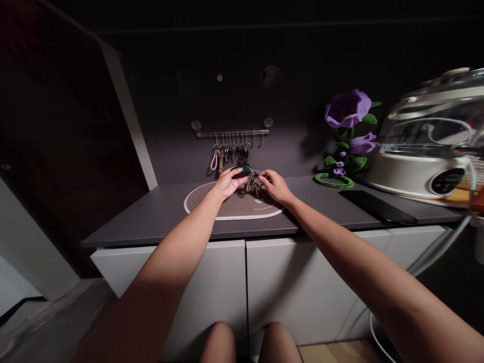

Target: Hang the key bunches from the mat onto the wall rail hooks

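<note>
My left hand (pixel 228 183) is closed around a small dark holder with a green patch (pixel 241 172), its exact kind too small to make out. A bunch of metal keys (pixel 252 182) hangs at the right end of that holder, above the mat (pixel 202 204). My right hand (pixel 276 186) pinches at the right side of the bunch, thumb and fingers close together. Just behind my hands, several keys (pixel 230 154) hang from a clear hook rail (pixel 232 133) on the wall, along with a pink loop strap (pixel 214 161).
On the counter (pixel 132 214) to the right lie a black phone (pixel 378 205) and a purple crocheted flower (pixel 348 111) with a green ring base. A white appliance with a clear lid (pixel 408 171) stands beyond them. White cabinet doors (pixel 215 282) are below the counter, by my knees.
</note>
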{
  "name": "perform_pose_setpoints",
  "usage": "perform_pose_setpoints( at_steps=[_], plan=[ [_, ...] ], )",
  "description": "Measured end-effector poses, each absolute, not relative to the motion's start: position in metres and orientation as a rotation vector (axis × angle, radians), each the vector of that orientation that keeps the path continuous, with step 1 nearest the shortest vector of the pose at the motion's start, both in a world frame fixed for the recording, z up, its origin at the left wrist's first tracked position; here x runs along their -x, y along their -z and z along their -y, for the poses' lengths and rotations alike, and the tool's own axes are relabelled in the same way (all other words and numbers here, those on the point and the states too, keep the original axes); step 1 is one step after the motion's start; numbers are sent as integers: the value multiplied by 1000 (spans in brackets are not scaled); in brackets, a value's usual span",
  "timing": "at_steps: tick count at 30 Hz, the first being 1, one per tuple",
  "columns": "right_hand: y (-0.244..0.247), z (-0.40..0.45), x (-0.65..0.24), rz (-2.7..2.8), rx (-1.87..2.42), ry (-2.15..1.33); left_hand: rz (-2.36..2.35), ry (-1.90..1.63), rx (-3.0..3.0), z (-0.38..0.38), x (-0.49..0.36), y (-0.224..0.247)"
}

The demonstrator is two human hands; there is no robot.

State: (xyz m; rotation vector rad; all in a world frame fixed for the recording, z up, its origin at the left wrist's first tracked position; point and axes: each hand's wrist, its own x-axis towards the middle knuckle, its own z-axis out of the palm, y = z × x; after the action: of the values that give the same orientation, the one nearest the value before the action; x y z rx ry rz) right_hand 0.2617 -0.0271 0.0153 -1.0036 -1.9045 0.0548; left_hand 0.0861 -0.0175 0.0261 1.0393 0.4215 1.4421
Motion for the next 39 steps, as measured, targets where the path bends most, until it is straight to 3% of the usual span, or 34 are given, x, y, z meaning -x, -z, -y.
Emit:
perform_pose_setpoints(
  at_steps=[28,39],
  plan=[
    [-25,24,-262,1625,1013,-156,-738,-1235,-1290,16,-90,-13],
    [-53,20,-258,1845,1112,107,-770,-1223,-1494,14,-95,-10]
  ],
)
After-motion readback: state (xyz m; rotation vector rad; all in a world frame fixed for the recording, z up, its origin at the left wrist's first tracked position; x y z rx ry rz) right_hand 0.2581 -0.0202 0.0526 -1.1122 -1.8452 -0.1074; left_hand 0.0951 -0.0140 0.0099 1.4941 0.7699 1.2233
